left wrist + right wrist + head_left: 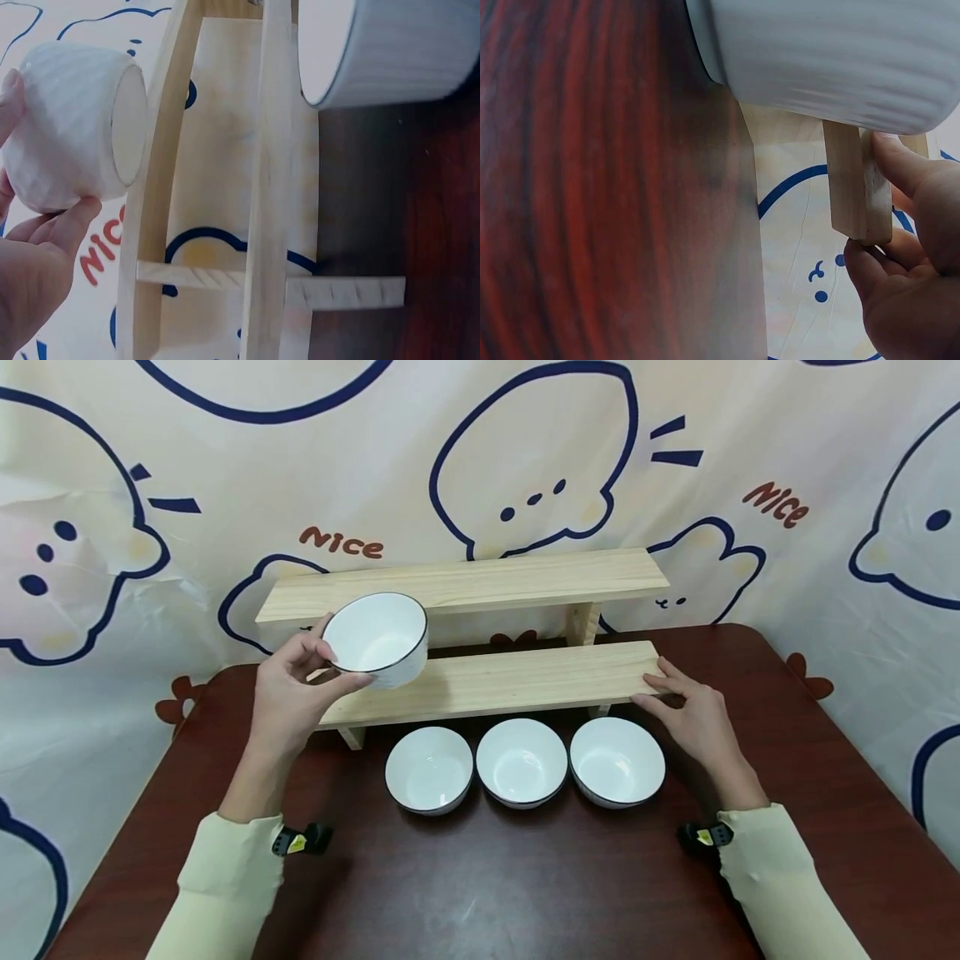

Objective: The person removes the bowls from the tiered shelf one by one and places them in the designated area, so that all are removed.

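A white bowl with a thin dark rim [378, 639] is tilted in my left hand [292, 689]; thumb and fingers grip it by its left side. In the left wrist view the ridged outside of this bowl [82, 127] shows. It overlaps both boards of a two-tier wooden shelf [487, 681] in the head view. My right hand [693, 714] pinches the right end of the lower board, thumb at the front edge. In front of the shelf stand three matching bowls in a row: a left bowl [430, 768], a middle bowl [522, 762] and a right bowl [617, 762].
The shelf's upper board [480, 581] sits behind and above the lower one, on a wooden upright [582, 623]. Everything stands on a dark red-brown table [480, 885]. A patterned cloth backdrop [525, 468] hangs close behind the shelf.
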Tool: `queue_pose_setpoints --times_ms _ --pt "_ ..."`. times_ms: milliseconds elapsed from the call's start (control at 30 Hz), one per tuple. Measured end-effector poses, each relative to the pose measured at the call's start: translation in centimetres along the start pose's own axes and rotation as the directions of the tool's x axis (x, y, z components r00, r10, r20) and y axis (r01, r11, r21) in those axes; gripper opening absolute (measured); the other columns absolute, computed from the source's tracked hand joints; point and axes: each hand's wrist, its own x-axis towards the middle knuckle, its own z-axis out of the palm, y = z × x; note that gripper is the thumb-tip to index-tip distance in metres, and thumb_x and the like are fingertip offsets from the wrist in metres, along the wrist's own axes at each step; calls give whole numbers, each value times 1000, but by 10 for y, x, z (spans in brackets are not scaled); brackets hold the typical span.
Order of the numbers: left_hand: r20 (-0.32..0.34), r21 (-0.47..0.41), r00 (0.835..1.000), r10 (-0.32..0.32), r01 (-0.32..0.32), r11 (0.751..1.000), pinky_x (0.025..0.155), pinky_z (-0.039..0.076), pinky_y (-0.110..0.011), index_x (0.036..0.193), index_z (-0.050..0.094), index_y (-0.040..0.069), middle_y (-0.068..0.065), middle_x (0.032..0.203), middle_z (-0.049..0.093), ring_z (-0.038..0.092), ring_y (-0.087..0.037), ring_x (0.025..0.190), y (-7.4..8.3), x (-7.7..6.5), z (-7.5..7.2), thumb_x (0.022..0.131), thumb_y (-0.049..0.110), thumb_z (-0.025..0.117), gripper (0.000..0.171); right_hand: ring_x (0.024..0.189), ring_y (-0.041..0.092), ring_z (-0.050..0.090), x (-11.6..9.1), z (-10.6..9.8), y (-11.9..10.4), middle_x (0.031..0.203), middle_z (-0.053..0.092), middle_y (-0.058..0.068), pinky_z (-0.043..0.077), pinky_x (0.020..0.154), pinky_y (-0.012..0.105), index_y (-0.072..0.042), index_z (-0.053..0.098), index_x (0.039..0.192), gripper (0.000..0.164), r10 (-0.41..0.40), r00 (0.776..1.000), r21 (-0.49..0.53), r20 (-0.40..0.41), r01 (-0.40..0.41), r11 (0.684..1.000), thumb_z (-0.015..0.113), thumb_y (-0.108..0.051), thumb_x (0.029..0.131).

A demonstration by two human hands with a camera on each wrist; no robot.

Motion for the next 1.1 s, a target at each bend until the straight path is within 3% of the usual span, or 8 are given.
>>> queue_pose_setpoints --times_ms 167,400,967,1100 --pt "-17 -13 1000 -4 3 1000 84 55 -19 89 56 -5 -18 151 49 47 -36 138 -3 -7 -9 70 -12 88 38 136 47 43 0 0 1 150 46 23 41 103 62 7 65 127 49 7 1000 -2 6 -7 1000 80 -22 90" --pt "-26 66 999 -32 34 997 86 53 -17 90 54 -5 -15 152 48 48 -37 136 -6 -18 -20 70 -10 88 40 136 47 44 1 0 1 150 46 23 41 104 62 7 65 127 49 9 1000 -3 7 -9 1000 80 -22 90" --pt "-19 7 998 -61 61 998 88 52 -17 93 54 -10 -19 152 47 45 -36 139 -20 -46 -51 71 -19 83 37 135 46 45 2 1 2 149 47 23 42 103 62 7 66 126 48 -4 1000 -3 -4 4 1000 80 -22 90" --pt "-21 48 997 -71 72 996 89 51 -15 94 54 -10 -18 152 47 47 -32 138 -22 -52 -56 72 -17 83 37 135 47 45 1 1 2 149 47 24 42 103 62 7 66 126 48 -4 1000 -1 -4 4 1000 80 -22 90"
